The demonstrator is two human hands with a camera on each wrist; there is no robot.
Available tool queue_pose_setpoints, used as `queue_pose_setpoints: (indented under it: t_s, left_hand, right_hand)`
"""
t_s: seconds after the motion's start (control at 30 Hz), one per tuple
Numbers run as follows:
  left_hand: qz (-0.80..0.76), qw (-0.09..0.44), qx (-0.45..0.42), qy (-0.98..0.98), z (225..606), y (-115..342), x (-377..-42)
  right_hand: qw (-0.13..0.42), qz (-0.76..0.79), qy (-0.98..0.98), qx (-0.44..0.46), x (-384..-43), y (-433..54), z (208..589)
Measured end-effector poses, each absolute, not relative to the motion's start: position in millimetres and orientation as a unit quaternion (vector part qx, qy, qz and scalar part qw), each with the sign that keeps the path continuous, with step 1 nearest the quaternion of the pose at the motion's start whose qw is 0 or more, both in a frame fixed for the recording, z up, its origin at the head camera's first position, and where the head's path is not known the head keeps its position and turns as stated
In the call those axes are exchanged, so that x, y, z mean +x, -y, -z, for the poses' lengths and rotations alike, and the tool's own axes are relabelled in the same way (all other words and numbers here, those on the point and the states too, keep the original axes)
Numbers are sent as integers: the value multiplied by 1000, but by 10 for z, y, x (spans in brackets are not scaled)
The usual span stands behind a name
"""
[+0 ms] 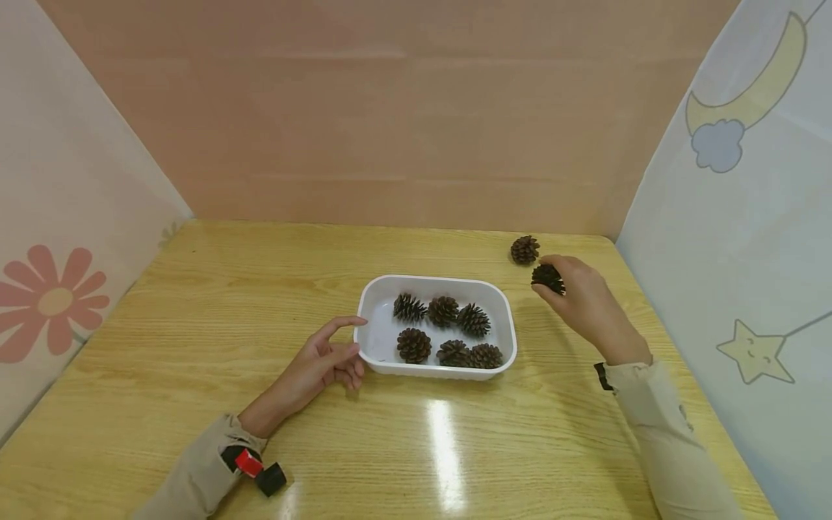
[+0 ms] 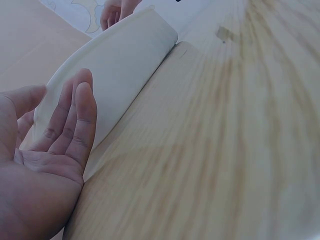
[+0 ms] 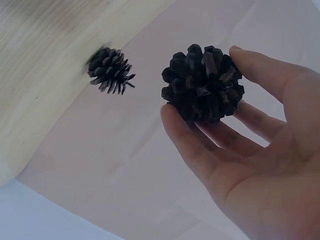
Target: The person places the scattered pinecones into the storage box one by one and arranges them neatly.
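Observation:
A dark brown pinecone (image 3: 202, 85) is pinched between the thumb and fingers of my right hand (image 1: 588, 307), raised to the right of a white plastic tray (image 1: 507, 350). Several pinecones lie inside that tray, among them one at its front left (image 1: 414, 346). My left hand (image 1: 325, 359) is at the tray's left end, index fingertip right at the rim and thumb beside the outer wall. In the left wrist view, this hand's fingers (image 2: 86, 115) are loosely extended along the tray's side, holding nothing.
Another pinecone (image 1: 524, 250) stands on the wooden table (image 1: 260, 282) near its back edge, just beyond my right hand. A peach backdrop (image 1: 390, 115) rises behind the table. Pale printed panels flank it, with a flower (image 1: 55, 302) on the left and a star (image 1: 754, 352) on the right.

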State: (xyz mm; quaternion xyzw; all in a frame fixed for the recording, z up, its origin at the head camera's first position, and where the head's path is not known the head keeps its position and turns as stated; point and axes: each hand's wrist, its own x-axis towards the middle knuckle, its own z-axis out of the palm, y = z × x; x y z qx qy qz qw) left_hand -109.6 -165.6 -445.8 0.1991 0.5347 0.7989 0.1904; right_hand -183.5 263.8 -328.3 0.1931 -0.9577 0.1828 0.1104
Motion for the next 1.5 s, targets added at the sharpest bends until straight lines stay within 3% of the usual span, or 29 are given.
queue_pose_setpoints:
  t_s: [0.43, 0.73, 1.5]
  left_hand:
    - [-799, 197, 186, -536, 4456, 1647, -1084]
    - [-800, 203, 192, -531, 4455, 1653, -1093]
    - [-801, 202, 189, -531, 4456, 1658, -1103]
  right_hand:
    - [164, -173, 942, 235, -1680, -2333, 3296]
    - [174, -213, 910, 310, -1575, -2107, 3349]
    - [138, -262, 870, 395, -1386, -1683, 3591]
